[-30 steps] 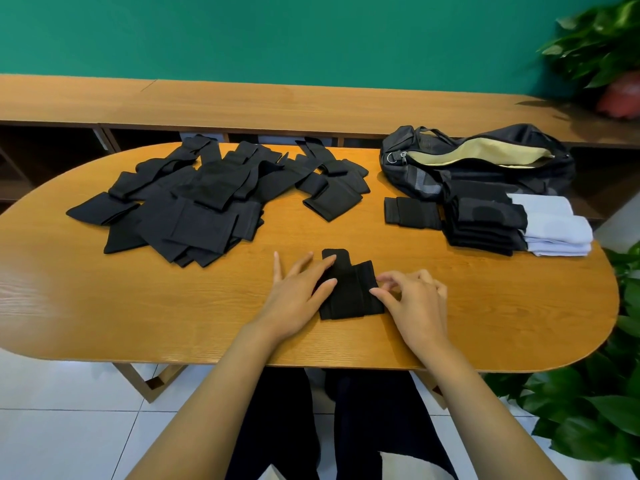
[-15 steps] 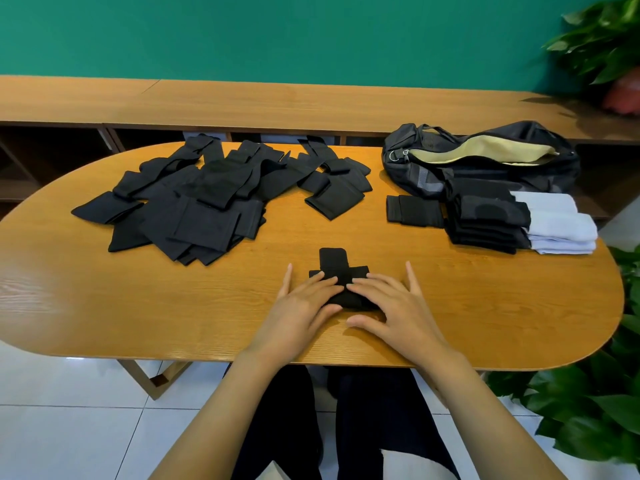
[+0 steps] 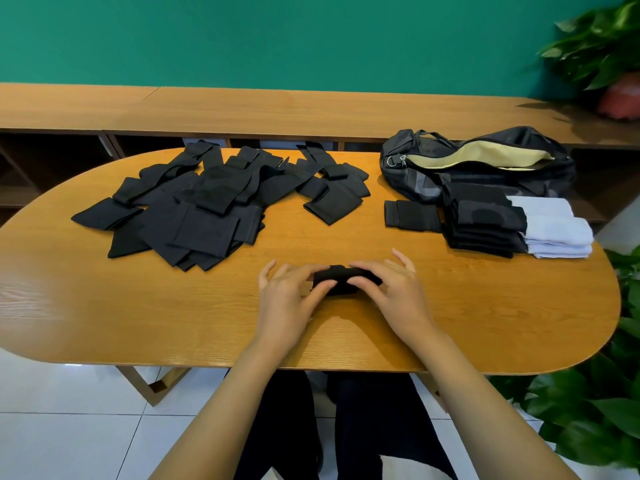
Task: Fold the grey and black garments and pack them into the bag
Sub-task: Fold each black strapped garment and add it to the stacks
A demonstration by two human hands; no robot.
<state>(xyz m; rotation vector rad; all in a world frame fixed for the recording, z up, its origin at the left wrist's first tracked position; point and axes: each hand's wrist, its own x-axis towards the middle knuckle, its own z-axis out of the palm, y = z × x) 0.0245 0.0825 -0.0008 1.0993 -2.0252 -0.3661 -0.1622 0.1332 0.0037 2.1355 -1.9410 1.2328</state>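
A small black garment (image 3: pixel 341 277), folded into a short thick roll, lies near the table's front edge. My left hand (image 3: pixel 289 296) pinches its left end and my right hand (image 3: pixel 394 292) pinches its right end, both from the near side. A loose pile of unfolded black garments (image 3: pixel 207 206) covers the table's far left. At the right stands a stack of folded black garments (image 3: pixel 485 223) with folded pale grey ones (image 3: pixel 554 233) beside it. Behind them the black bag (image 3: pixel 478 168) lies unzipped, its yellow lining showing.
One folded black piece (image 3: pixel 412 216) lies flat just left of the stack. The oval wooden table (image 3: pixel 138 306) has a long wooden shelf unit (image 3: pixel 242 112) behind it. Green plants (image 3: pixel 595 403) crowd the right edge; a potted plant (image 3: pixel 616 57) sits far right.
The garment went from a flat cross shape under both palms to a compact roll. Both hands shifted from pressing it flat to pinching its ends.
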